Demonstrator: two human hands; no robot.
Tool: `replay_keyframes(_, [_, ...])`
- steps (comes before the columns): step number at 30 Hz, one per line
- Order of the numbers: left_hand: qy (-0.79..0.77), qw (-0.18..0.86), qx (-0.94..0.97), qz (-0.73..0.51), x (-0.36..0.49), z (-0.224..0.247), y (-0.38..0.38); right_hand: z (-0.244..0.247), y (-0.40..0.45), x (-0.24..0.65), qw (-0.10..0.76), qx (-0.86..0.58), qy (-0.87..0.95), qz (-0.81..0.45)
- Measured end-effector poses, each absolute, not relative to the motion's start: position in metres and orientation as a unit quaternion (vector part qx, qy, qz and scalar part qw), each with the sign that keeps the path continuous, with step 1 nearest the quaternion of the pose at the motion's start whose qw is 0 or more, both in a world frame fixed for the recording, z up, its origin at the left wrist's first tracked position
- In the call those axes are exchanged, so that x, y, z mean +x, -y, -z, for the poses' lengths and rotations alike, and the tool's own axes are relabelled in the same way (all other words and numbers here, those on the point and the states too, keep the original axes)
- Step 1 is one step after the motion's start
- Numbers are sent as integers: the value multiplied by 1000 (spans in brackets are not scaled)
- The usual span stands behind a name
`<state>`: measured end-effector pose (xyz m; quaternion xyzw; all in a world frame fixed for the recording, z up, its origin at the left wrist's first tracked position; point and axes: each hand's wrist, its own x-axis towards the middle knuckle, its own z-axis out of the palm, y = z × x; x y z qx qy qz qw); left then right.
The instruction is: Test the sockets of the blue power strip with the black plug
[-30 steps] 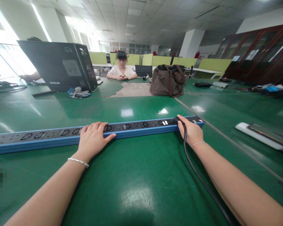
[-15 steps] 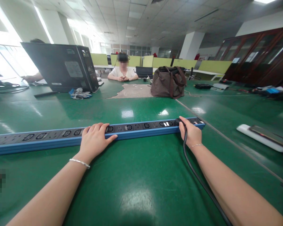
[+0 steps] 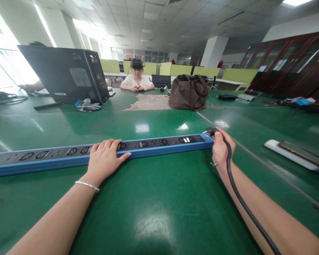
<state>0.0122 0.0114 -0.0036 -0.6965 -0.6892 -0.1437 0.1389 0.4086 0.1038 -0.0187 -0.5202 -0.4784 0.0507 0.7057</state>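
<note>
A long blue power strip [image 3: 154, 153] with black sockets lies across the green table, running from the left edge to right of the middle. My left hand [image 3: 104, 158] is laid over the strip, fingers on its top and thumb along the near side, gripping it. My right hand [image 3: 222, 146] holds a black plug [image 3: 211, 131] above the strip's right end. The plug's metal prongs show, pointing left, out of the sockets. Its black cable [image 3: 238, 193] runs down over my right forearm.
A black computer case [image 3: 66, 76] and gloves [image 3: 87, 105] stand at the back left of the green table [image 3: 149, 198]. A brown bag [image 3: 187, 94] sits at the back middle. A person [image 3: 137, 79] sits opposite. At right lies a white bar-shaped object [image 3: 289, 154].
My right hand has pulled the plug out of the strip and moved it right and slightly up. My left hand has stayed on the strip. The view has shifted slightly.
</note>
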Motion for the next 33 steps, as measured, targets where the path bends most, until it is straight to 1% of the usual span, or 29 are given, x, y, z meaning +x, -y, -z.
replay_keyframes(2, [690, 139, -696, 144, 12, 4, -11, 17, -100, 404, 702, -536, 467, -32])
replay_keyframes(5, [688, 138, -698, 144, 12, 3, -11, 8, -88, 387, 651, -557, 517, -4])
replay_keyframes(7, [687, 137, -698, 145, 12, 3, -11, 2, -79, 368, 592, -557, 583, -10])
replay_keyframes(12, [690, 130, -696, 152, 13, 2, -11, -1, -68, 324, 506, -534, 675, -62])
replay_keyframes(15, [689, 131, -696, 154, 14, 3, -11, 0, -65, 312, 460, -547, 697, -55])
replay_keyframes(25, [687, 145, -696, 152, 15, 3, -9, -5, -66, 308, 378, -582, 719, 23])
replay_keyframes(33, [689, 142, -694, 152, 15, 2, -10, -10, -67, 306, 298, -587, 744, 110])
